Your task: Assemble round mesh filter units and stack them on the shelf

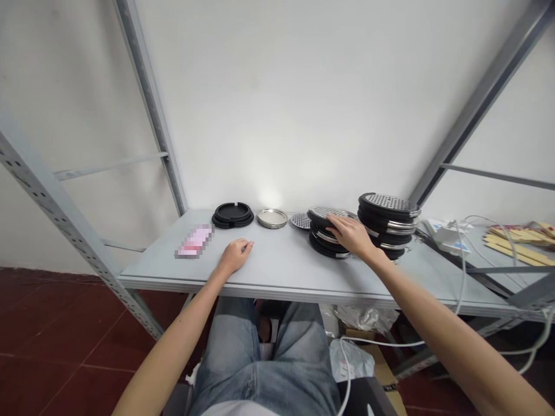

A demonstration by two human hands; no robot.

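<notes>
My right hand (352,233) grips the near right edge of the top piece on a short stack, a black round holder with a perforated metal plate (323,214). That piece sits slightly tilted over the other black rings with shiny metal bands (326,247). On the table's front half rests my left hand (235,255), its fingers curled; a small dark spot shows between them, and I cannot make out whether it is an object. Beyond it lie black round rings (233,214) and several stacked silver metal rings (272,218). A loose perforated disc (300,221) is partly hidden behind the short stack.
A taller stack of similar round pieces (387,222) stands to the right. A pixelated pink object (195,241) lies at the left. White cables and a white box (451,237) are at the right, near yellow strips (518,245). Grey metal posts (145,86) frame the table (277,274).
</notes>
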